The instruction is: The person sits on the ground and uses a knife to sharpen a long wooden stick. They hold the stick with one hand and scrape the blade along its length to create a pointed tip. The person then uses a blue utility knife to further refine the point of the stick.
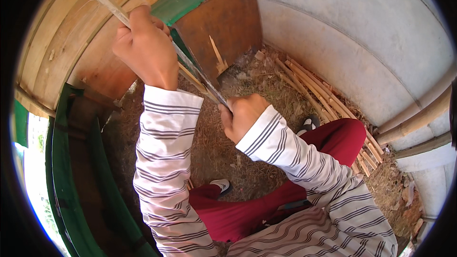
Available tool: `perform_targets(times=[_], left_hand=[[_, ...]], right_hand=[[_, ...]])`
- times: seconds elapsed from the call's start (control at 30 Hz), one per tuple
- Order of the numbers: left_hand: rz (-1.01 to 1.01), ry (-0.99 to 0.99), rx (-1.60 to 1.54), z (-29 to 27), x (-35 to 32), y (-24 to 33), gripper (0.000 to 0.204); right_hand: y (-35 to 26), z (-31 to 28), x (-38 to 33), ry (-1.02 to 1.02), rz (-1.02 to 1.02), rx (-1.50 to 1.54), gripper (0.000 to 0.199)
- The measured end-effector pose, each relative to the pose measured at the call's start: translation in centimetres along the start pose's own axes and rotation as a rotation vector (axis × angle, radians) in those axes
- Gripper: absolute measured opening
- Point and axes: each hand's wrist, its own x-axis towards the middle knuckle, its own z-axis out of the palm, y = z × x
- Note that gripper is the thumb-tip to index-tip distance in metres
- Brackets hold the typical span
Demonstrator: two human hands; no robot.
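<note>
Left hand (145,47) has its fingers clamped on the long bamboo strip (107,1), raised high. Right hand (243,114), fingers wrapped tight on a knife (202,77), works the blade along it. Risk: a knot could deflect the blade toward that left hand.

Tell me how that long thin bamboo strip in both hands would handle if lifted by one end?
The bamboo strip is long and very thin, so it would probably flex and sag at the free end. It looks light for its length, since the left hand grips it alone up high. The right hand holds a blade against it, so fresh-cut edges may be splintery.
</note>
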Motion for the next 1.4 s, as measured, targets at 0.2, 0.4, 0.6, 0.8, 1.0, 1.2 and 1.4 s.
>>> perform_targets(times=[0.2, 0.4, 0.6, 0.8, 1.0, 1.2, 1.4], left_hand=[[-0.008, -0.057, 0.014, -0.5, -0.4, -0.3, 0.028], [-0.027, -0.06, -0.019, -0.8, -0.3, -0.3, 0.027], [-0.009, -0.045, -0.046, -0.3, -0.3, 0.4, 0.026], [-0.025, -0.07, -0.04, -1.4, -0.7, 0.1, 0.026], [-0.007, -0.05, -0.028, -1.5, -0.6, 0.3, 0.027], [0.017, -0.046, -0.001, -1.6, -0.6, 1.2, 0.027], [0.047, -0.052, -0.014, -2.6, -0.3, -0.3, 0.027]], right_hand=[[-1.6, -1.7, 0.1, -0.047, 0.027, -0.032, 0.022], [-2.1, -3.0, 1.2, 0.032, -0.088, -0.012, 0.021], [-0.6, -1.3, 0.2, -0.075, 0.029, -0.019, 0.023], [-2.9, -2.9, 0.5, 0.01, -0.046, -0.049, 0.022], [-2.1, -2.6, 0.4, 0.002, -0.07, -0.057, 0.023], [0.0, 0.9, -0.7, 0.01, -0.031, -0.08, 0.024], [-3.5, -3.4, 0.0, 0.029, -0.063, -0.047, 0.026]])
